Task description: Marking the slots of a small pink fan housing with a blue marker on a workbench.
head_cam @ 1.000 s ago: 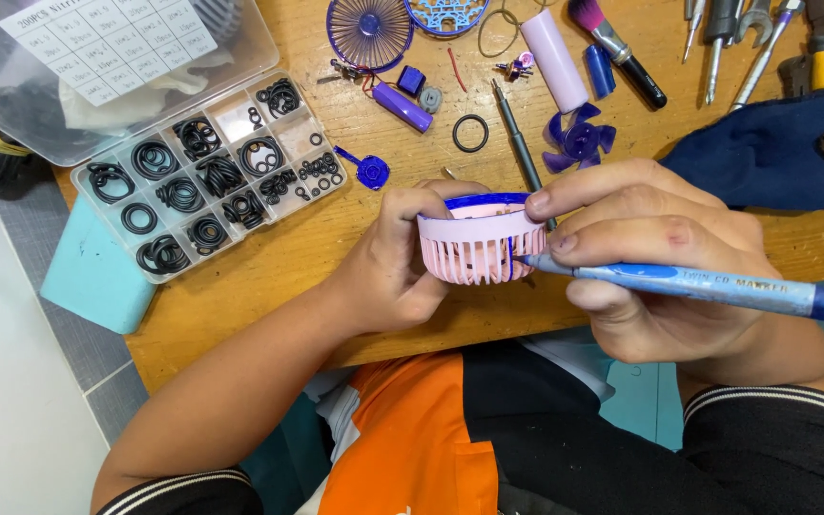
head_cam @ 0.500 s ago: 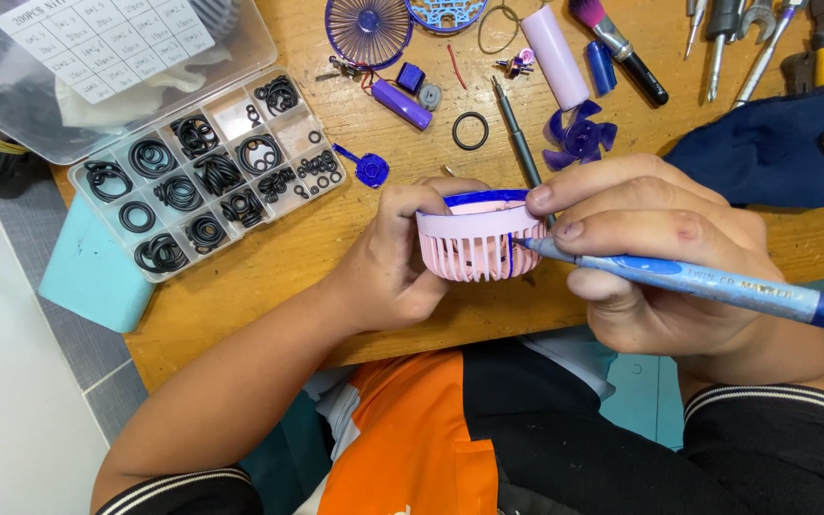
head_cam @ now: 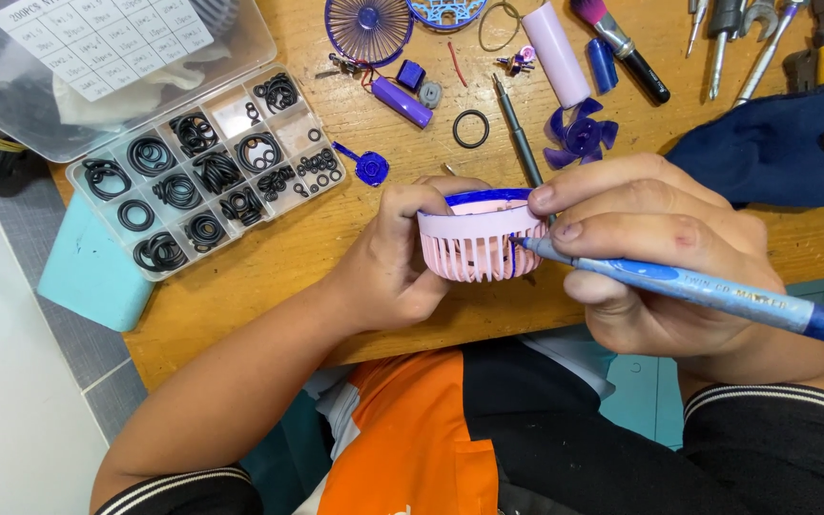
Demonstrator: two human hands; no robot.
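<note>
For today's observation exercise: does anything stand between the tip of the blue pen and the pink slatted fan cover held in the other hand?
Nothing visible does. The right hand brings the blue pen tip straight against the slats of the pink fan cover, which the left hand grips from the other side.

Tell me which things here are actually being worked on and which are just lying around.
In use: pink slatted fan housing in left hand; blue pen in right hand, tip at the slats.

Lying about: O-ring box, purple fan blade, black ring, dark cloth.
</note>
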